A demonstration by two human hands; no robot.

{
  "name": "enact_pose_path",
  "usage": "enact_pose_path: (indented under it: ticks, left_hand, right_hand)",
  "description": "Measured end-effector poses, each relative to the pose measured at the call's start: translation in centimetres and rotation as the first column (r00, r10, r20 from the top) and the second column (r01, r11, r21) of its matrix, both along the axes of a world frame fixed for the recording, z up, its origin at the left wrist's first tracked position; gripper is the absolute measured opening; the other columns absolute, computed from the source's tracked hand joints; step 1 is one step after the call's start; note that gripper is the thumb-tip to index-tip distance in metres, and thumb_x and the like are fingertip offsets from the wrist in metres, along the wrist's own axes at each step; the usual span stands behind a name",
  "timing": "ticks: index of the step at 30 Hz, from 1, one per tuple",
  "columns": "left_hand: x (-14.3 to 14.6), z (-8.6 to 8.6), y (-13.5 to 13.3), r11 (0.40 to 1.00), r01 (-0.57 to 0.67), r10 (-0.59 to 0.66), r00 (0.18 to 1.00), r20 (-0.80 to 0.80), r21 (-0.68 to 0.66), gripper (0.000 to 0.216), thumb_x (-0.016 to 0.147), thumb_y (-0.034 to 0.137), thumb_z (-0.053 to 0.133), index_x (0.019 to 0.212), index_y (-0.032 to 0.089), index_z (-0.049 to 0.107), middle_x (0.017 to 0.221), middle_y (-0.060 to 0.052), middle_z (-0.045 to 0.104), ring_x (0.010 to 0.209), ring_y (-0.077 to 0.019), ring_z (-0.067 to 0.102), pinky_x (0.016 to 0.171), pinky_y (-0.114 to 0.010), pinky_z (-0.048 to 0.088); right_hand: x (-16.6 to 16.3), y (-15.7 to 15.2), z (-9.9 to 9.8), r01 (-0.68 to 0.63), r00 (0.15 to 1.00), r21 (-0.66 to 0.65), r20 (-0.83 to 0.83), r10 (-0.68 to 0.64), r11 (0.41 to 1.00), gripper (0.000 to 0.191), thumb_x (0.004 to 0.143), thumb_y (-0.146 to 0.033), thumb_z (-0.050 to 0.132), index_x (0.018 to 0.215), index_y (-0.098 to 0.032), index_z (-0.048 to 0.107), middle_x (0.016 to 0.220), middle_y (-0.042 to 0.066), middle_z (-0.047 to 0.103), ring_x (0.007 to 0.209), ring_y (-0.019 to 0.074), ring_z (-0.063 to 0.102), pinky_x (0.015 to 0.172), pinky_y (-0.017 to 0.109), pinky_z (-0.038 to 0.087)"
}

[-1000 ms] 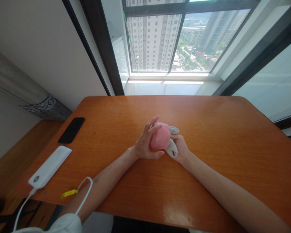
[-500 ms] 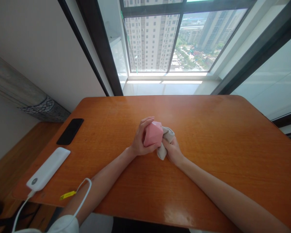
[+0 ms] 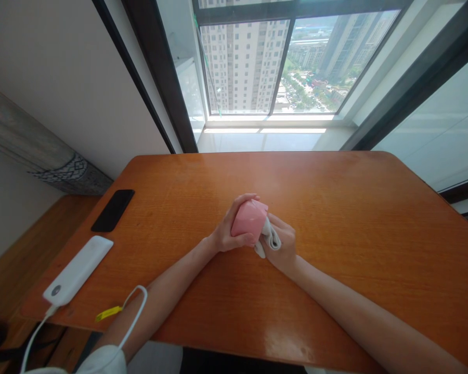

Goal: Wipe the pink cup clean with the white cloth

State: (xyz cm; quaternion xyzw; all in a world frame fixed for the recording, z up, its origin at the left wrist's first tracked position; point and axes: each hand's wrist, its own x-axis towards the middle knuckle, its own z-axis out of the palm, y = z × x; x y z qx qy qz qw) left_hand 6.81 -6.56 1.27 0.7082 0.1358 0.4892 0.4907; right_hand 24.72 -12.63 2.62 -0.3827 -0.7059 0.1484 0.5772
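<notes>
A pink faceted object (image 3: 248, 222) is held just above the middle of the orange wooden table (image 3: 335, 208). My left hand (image 3: 226, 228) wraps round its left side, fingers curled over the top. My right hand (image 3: 281, 244) grips a small white cloth (image 3: 272, 240) and presses it against the object's right side. Most of the cloth is hidden between my fingers and the object.
A black phone (image 3: 113, 210) lies near the table's left edge. In front of it rests a white power bank (image 3: 77, 270) with a white cable (image 3: 134, 306) and a yellow tag (image 3: 108, 313). A large window (image 3: 276, 62) stands beyond the table.
The pink object has turned in my left hand and come slightly lower. My right hand has bunched the cloth tighter and shifted it down the object's right side.
</notes>
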Motion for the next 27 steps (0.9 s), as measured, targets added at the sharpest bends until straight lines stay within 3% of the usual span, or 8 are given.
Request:
enact_pose_path:
  ticks: [4,7,10,13,19,22,27]
  left_hand:
    - [0.3,0.3,-0.6,0.935,0.148,-0.123,0.988,0.096,-0.323,0.089,0.084,0.058,0.081,0.159,0.026,0.046,0.148,-0.014,0.065,0.130,-0.0355,0.067,0.113,-0.051,0.053]
    - [0.6,0.6,-0.8,0.857,0.242,-0.191,0.969,0.157,-0.455,0.084,0.084,0.054,0.075,0.158,0.025,0.047,0.137,-0.013,0.071,0.121,-0.0336,0.071,0.105,-0.049,0.056]
    - [0.8,0.7,-0.9,0.823,0.280,-0.225,0.960,0.168,-0.495,0.083,0.083,0.057,0.071,0.156,0.025,0.048,0.131,-0.013,0.074,0.116,-0.0334,0.073,0.099,-0.049,0.059]
    - [0.9,0.6,-0.9,0.845,0.233,-0.193,0.972,0.133,-0.481,0.083,0.085,0.059,0.068,0.157,0.024,0.048,0.129,-0.012,0.074,0.111,-0.0320,0.074,0.096,-0.048,0.060]
    - [0.6,0.3,-1.0,0.922,0.114,-0.089,0.993,0.083,-0.370,0.087,0.086,0.056,0.079,0.159,0.023,0.044,0.137,-0.013,0.071,0.118,-0.0309,0.071,0.102,-0.044,0.058]
    - [0.5,0.0,-0.9,0.955,0.086,-0.079,0.996,0.037,-0.284,0.090,0.087,0.060,0.081,0.160,0.026,0.041,0.143,-0.014,0.066,0.120,-0.0308,0.070,0.100,-0.042,0.059]
    - [0.7,-0.6,-0.8,0.992,0.034,-0.037,0.999,-0.026,-0.121,0.097,0.088,0.064,0.081,0.165,0.029,0.035,0.151,-0.015,0.058,0.123,-0.0310,0.068,0.105,-0.045,0.058]
  right_hand:
    - [0.7,0.4,0.3,-0.035,0.972,0.270,0.233,-0.030,0.962,0.034,0.106,-0.024,0.064,0.072,-0.022,0.063,0.072,0.003,0.057,0.066,0.0171,0.050,0.060,0.031,0.036]
    - [1.1,0.5,0.5,-0.058,0.931,0.318,0.360,-0.064,0.946,0.033,0.109,-0.025,0.057,0.078,-0.024,0.068,0.077,0.006,0.064,0.070,0.0197,0.053,0.062,0.033,0.036]
    - [1.4,0.4,0.5,-0.071,0.892,0.283,0.447,-0.066,0.957,0.040,0.110,-0.024,0.051,0.074,-0.025,0.068,0.075,0.006,0.065,0.068,0.0199,0.052,0.061,0.034,0.034]
    - [1.2,0.1,0.2,-0.066,0.907,0.163,0.421,-0.009,0.984,0.041,0.111,-0.029,0.050,0.075,-0.025,0.070,0.075,0.006,0.065,0.065,0.0188,0.051,0.059,0.034,0.035]
    - [0.6,0.1,0.1,-0.032,0.986,-0.040,0.160,0.038,0.999,0.036,0.102,-0.034,0.066,0.068,-0.024,0.058,0.063,-0.002,0.054,0.055,0.0129,0.043,0.054,0.028,0.033]
    - [0.8,0.2,0.2,-0.063,0.997,-0.176,0.030,0.070,0.982,0.038,0.097,-0.037,0.067,0.064,-0.023,0.055,0.058,-0.004,0.052,0.051,0.0109,0.041,0.052,0.025,0.033]
    - [1.1,0.3,0.1,-0.077,0.991,-0.366,-0.128,0.032,0.927,0.023,0.086,-0.038,0.072,0.072,-0.020,0.068,0.057,-0.005,0.056,0.053,0.0119,0.041,0.052,0.025,0.037]
